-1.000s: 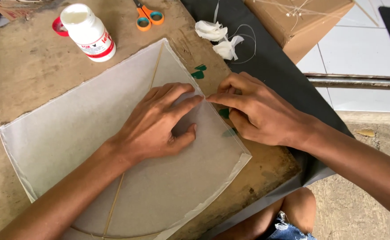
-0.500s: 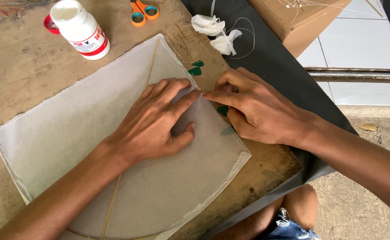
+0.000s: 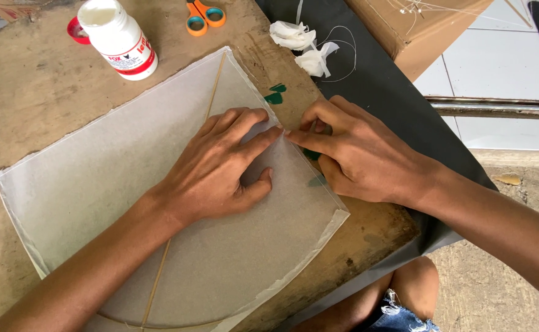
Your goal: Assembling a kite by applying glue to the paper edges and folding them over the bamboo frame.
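Pressing flat, both hands (image 3: 281, 160) meet fingertips on the paper kite (image 3: 97, 184)

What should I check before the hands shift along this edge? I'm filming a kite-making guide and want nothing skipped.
1. Left hand flat on the thin paper sheet, holding it down: ok.
2. Right hand fingertips pressing the sheet's right edge: ok.
3. Thin stick lying straight under the paper: ok where visible; the middle is hidden by the left hand.
4. Edge fully stuck down: cannot tell.
5. Glue bottle upright, lid off: ok.
6. Scissors off the sheet: ok.
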